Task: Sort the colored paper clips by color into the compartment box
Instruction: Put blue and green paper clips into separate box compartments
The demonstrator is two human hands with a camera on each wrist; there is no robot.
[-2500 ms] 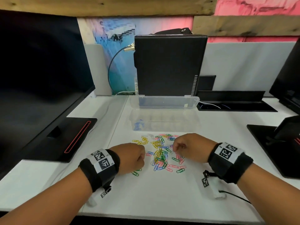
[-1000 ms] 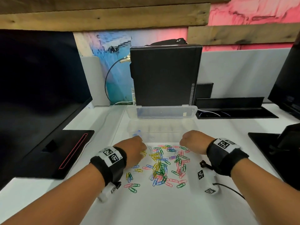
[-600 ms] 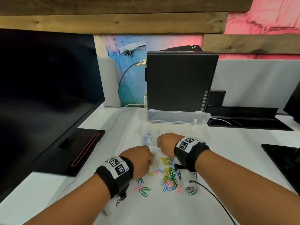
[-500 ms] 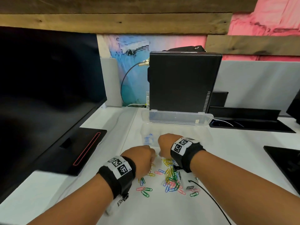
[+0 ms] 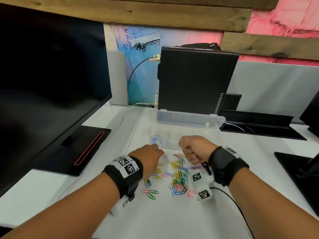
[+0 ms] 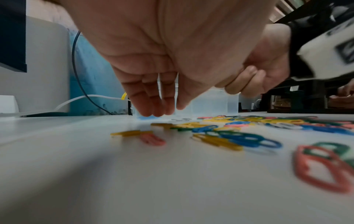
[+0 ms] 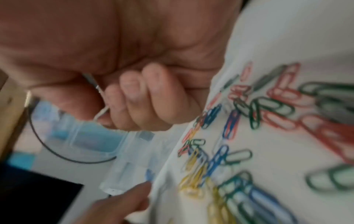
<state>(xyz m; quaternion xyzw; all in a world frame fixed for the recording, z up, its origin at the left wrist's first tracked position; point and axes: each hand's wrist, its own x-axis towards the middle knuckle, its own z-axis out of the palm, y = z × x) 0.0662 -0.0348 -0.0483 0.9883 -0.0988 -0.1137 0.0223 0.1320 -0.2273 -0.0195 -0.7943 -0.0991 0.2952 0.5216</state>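
Colored paper clips [image 5: 178,173] lie in a loose pile on the white table, and show large and blurred in the right wrist view [image 7: 239,136]. Behind them stands the clear compartment box [image 5: 203,135], lid tipped back, with blue clips [image 5: 156,140] in its left compartment. My left hand [image 5: 159,151] points straight fingers [image 6: 151,104] down at the table by the box's near left corner; I see nothing between them. My right hand [image 5: 187,150] hovers over the box's near edge. Its curled fingers [image 7: 134,97] pinch a thin white paper clip [image 7: 99,104] against the thumb.
A large dark monitor [image 5: 48,87] and its black stand [image 5: 82,149] fill the left side. A black computer case [image 5: 195,80] stands right behind the box. More black stands [image 5: 296,171] sit at the right. A thin cable [image 5: 238,206] trails from my right wrist.
My right hand crossed from the pile's right side to the box's near edge, left of middle, then eased back slightly. My left hand stayed by the box's near left corner.
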